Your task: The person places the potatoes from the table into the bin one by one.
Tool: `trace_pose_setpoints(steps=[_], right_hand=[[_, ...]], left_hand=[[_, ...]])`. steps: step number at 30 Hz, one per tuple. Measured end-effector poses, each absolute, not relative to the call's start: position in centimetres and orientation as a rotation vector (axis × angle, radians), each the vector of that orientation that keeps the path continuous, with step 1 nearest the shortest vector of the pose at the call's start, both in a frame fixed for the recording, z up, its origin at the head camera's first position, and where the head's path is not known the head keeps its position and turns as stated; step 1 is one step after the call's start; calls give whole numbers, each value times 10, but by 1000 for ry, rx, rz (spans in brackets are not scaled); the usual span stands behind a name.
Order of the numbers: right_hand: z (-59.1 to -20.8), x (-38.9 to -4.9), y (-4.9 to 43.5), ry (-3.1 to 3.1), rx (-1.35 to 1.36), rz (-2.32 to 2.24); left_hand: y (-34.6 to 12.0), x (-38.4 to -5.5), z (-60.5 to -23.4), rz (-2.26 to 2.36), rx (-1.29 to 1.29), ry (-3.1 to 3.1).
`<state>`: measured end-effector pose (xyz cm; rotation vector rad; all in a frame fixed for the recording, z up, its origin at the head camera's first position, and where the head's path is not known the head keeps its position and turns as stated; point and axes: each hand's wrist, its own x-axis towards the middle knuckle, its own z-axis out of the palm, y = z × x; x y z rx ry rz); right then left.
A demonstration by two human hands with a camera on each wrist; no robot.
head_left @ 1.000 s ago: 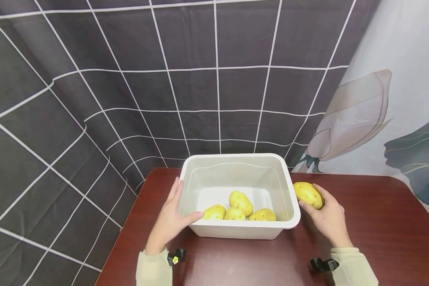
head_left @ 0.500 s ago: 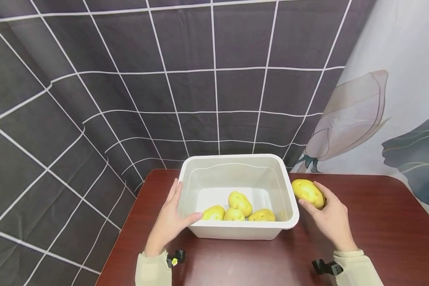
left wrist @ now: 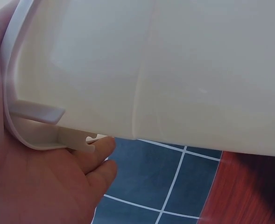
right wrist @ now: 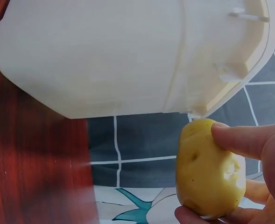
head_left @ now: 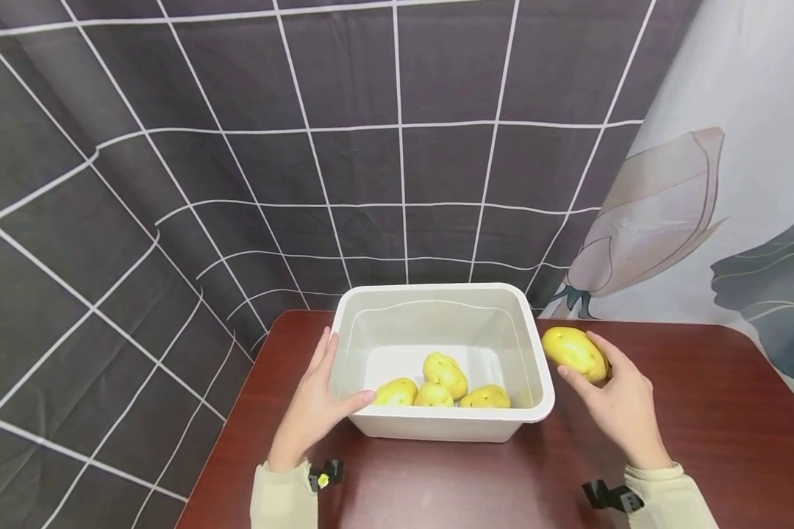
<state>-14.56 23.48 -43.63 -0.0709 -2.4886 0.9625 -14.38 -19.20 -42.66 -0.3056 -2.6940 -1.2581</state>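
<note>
A white plastic tub (head_left: 430, 425) stands on the table with several yellow potatoes (head_left: 445, 374) inside, along its near wall. At the tub's near left corner my left hand (head_left: 313, 415) holds the rim, thumb over the front edge and fingers along the left side. The left wrist view shows the fingers (left wrist: 101, 173) of that hand just under the rim. To the right of the tub, my right hand (head_left: 625, 404) grips another potato (head_left: 574, 353) between thumb and fingers. In the right wrist view this potato (right wrist: 207, 172) is raised beside the tub's outer wall (right wrist: 90, 60).
The reddish-brown wooden table (head_left: 714, 433) extends to both sides of the tub. Behind it hangs a dark grey cloth (head_left: 344, 169) with white grid lines, and a pale floral cloth (head_left: 754, 95) hangs at the right. Each wrist bears a small black mount (head_left: 612, 497).
My right hand has shifted slightly to the right with its potato, and the potato sits a little higher in view. My left hand and the tub stay in place.
</note>
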Motion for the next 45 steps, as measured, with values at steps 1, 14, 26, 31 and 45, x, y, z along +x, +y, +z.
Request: trace_pose_setpoints(steps=[1, 14, 26, 31, 45], right_hand=[[-436, -145, 235, -2487, -71, 960], [-427, -139, 233, -2476, -77, 945], [-419, -136, 230, -2441, -65, 947], [-414, -135, 228, -2420, -57, 953], [-399, -135, 218, -2373, 17, 983]], left_hand=[[-192, -144, -426, -1261, -303, -2696], [-193, -145, -428, -1259, -299, -2701], [-192, -145, -428, -1268, -301, -2697], [-193, -145, -428, -1256, -299, -2702], [-193, -145, -428, -1257, -297, -2703]])
